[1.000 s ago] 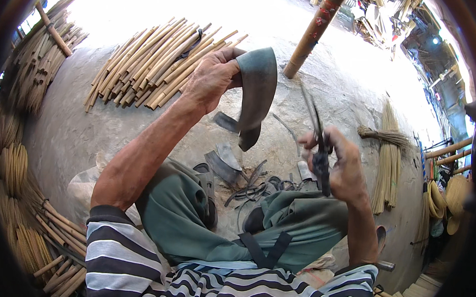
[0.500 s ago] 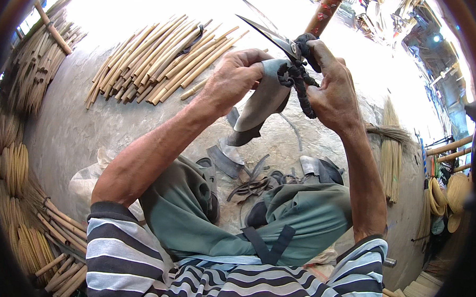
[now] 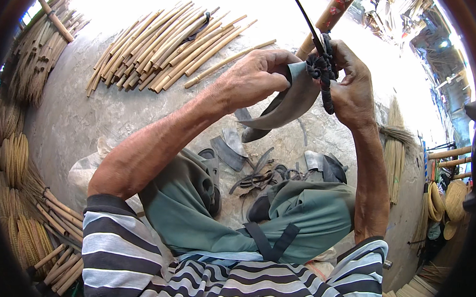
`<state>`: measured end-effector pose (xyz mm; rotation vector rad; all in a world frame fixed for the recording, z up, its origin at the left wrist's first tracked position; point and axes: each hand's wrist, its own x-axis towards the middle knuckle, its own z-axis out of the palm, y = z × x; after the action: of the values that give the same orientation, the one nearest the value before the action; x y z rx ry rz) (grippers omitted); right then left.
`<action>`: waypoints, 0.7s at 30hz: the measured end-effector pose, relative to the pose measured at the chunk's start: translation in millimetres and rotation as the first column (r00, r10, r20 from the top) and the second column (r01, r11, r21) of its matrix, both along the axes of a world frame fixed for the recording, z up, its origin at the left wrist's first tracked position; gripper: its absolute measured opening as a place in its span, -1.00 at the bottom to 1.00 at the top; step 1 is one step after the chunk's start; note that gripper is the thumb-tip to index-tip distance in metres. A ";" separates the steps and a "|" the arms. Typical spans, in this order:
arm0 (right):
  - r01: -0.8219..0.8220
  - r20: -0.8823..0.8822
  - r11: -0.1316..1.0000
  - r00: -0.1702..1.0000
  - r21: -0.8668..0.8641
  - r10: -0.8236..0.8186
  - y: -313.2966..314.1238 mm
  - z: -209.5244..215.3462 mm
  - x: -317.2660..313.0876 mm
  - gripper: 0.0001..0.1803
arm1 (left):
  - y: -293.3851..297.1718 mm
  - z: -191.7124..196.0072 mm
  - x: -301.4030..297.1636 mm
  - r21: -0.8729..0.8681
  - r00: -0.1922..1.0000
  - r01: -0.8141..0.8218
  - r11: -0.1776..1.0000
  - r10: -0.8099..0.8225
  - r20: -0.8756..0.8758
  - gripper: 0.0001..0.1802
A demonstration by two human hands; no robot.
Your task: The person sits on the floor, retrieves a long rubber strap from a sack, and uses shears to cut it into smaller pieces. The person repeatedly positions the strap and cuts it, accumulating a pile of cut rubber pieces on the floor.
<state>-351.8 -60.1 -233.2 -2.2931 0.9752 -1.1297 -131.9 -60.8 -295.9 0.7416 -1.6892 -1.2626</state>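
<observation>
Scissors [image 3: 320, 62]: gripped by their black-wrapped handles in the fingers of the right hand [image 3: 355, 87]; one dark blade is seen pointed forward, but how far the blades are parted cannot be told.
Strip [image 3: 293, 102]: pinched near its upper end by the closed fingers of the left hand [image 3: 258, 77], just left of the scissors, with its grey length curved and hanging below; whether an edge is caught between the blades is hidden.
Cutting: a clean line would probably be helped if the strip were drawn taut, its curl flattened, and its edge fed close to the pivot, with the left fingertips held clear.
Pole [image 3: 333, 15]: slanted just beyond the scissors; room should be allowed for the blade tips.
Scraps [image 3: 228, 154]: scattered on the floor [image 3: 64, 114], below the scissors.
Sticks [image 3: 157, 49]: laid well left of the scissors.
</observation>
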 end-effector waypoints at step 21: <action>-0.090 0.290 0.923 0.957 0.375 -0.024 -2.0 -19.7 -20.4 -0.74 | 5.1 -5.0 -20.3 0.062 0.994 -0.048 0.997 0.041 0.101 -0.68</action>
<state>-372.2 -62.2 -252.9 -1.7680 0.9409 -1.1059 -152.2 -55.6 -300.9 0.8888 -1.7089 -1.2720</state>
